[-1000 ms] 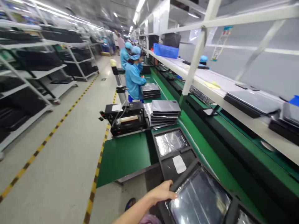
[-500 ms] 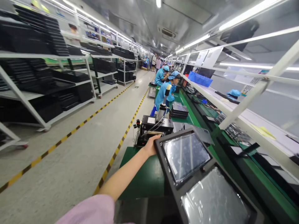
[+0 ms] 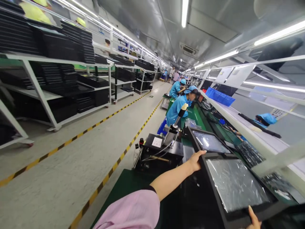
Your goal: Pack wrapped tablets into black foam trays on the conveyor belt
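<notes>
A black foam tray [image 3: 215, 190] holds two flat panels in clear film. The far panel [image 3: 209, 142] looks like a screen with a dark border; the near one is a grey sheet [image 3: 238, 184] under wrinkled film. My left hand [image 3: 196, 161] grips the tray's left edge around its middle, thumb on top and the other fingers hidden below. At the near edge, my right hand [image 3: 254, 220] has its thumb over the rim, its remaining fingers out of sight. The tray is tilted above the green bench.
Left of the tray stands a black machine [image 3: 163, 148] with a cylinder on top. A white shelf frame [image 3: 281, 159] runs close on the right. Co-workers in blue [image 3: 177, 109] sit farther along the line. Racks of black trays [image 3: 64, 47] line the marked aisle [image 3: 78, 159].
The tray has swung farther forward over the line, and my left hand has moved right with it. My right thumb has come into view at the near edge. The camera view has shifted.
</notes>
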The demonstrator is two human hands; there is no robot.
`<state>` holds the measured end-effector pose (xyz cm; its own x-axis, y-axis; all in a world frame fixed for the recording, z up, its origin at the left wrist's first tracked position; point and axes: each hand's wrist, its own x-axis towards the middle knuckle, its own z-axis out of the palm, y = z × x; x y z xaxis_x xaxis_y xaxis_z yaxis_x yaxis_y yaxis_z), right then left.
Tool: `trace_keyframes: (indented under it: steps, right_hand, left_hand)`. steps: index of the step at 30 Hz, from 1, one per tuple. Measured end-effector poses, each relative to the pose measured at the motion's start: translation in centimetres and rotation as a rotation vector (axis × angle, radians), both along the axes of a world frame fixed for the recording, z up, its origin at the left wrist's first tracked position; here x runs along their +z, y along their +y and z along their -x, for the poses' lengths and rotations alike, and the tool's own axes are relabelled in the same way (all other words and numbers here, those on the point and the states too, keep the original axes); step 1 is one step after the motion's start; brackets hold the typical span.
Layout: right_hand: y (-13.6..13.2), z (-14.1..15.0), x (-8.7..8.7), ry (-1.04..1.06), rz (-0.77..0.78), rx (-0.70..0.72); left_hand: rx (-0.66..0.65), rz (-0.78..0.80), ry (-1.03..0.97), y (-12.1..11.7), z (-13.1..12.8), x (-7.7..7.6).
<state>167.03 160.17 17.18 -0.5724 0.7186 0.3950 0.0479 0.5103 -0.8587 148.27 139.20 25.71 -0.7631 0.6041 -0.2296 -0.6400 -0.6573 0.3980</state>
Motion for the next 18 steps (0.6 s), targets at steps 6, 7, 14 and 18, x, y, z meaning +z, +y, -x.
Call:
trace_keyframes:
  steps: [6,7,14,18]
  right_hand:
    - [3.1,19.2,2.0,0.214,0.173,0.207]
    - [3.0,21.9,2.6,0.234,0.262,0.233]
    - [2.5,37.6,4.0,0.332,0.672,0.332]
    - [2.8,43.4,-0.1,0.232,0.527,0.397]
  left_hand:
    - [0.056,0.020,0.007,4.9,15.3,0.0]
    - [0.076,0.029,0.009,5.5,17.5,-0.2]
    - [0.202,0.118,0.047,7.8,29.8,-2.0]
    - [0.272,0.215,0.083,7.0,34.5,-4.5]
